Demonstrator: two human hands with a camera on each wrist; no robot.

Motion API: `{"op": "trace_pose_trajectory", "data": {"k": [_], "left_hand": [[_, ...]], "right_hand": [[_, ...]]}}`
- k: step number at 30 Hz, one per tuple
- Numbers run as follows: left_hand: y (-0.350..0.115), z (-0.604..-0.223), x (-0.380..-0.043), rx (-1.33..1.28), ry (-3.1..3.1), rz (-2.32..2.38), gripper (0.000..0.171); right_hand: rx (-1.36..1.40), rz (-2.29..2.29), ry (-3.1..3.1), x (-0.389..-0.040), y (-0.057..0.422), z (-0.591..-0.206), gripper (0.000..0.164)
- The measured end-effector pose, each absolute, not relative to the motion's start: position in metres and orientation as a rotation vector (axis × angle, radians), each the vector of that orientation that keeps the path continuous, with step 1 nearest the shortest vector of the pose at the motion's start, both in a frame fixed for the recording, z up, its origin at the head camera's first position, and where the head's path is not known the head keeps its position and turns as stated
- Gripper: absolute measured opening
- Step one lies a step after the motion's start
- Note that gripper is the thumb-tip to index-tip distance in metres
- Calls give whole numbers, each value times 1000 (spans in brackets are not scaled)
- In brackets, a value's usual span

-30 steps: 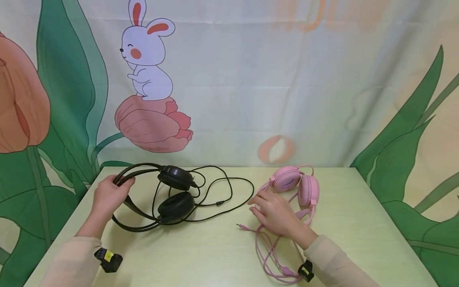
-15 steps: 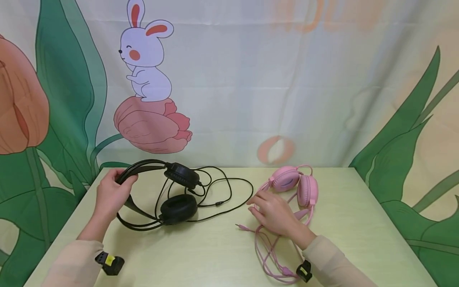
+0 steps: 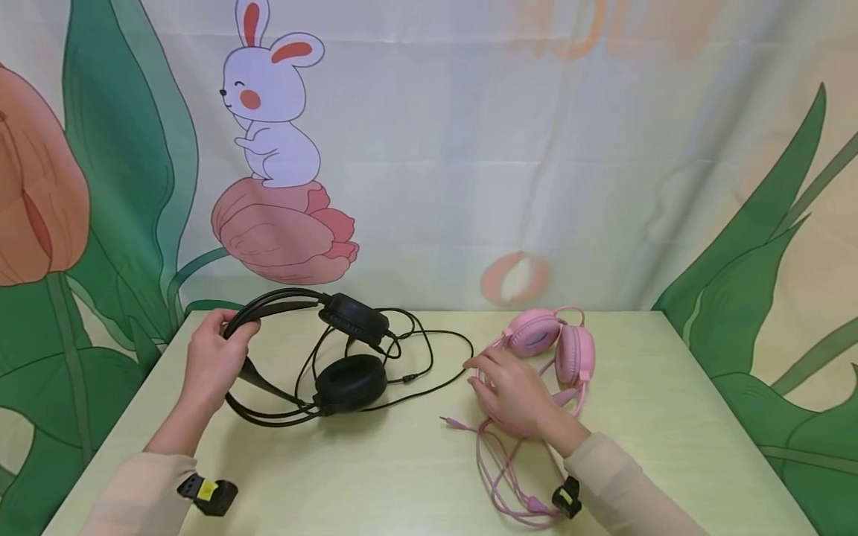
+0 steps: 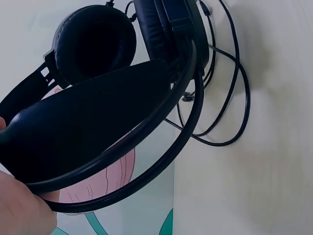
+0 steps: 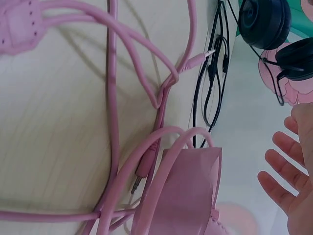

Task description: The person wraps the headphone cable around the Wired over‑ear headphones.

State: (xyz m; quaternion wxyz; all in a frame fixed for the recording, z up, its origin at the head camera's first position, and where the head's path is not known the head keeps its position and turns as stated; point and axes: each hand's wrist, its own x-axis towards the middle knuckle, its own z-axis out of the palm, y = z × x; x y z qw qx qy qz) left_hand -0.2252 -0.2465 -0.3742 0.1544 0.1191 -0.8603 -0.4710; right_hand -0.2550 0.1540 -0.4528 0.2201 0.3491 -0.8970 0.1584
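At the left of the head view, my left hand (image 3: 216, 361) grips the headband of black headphones (image 3: 351, 381). The headphones are tilted, with the ear cups toward the right and the band raised off the table. In the left wrist view, thumb and fingers close round the wide inner strap (image 4: 93, 117) and the thin outer bars. My right hand (image 3: 512, 394) is over the band end of pink headphones (image 3: 575, 356), its fingers loosely bent. The right wrist view shows that hand's spread fingers (image 5: 288, 166) apart from the pink headband (image 5: 181, 191), holding nothing.
Black cable (image 3: 436, 387) loops across the table between both headphones. A bundled pink cable (image 3: 496, 484) lies near the front, with its plug (image 3: 456, 423) pointing left. A printed curtain (image 3: 429, 149) hangs behind the pale table (image 3: 348, 484).
My left hand has lifted the black headphones a little and carried them to the right, so the ear cups sit further right. My right hand and the pink headphones have barely moved.
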Motion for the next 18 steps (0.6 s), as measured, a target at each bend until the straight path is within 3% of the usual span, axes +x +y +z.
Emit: {"op": "trace_pose_trajectory", "data": {"k": [18], "left_hand": [[-232,-375,-221,104,-2371,-1596,24]], "right_hand": [[1045,445,-2579,-284,156,-439,59]]}}
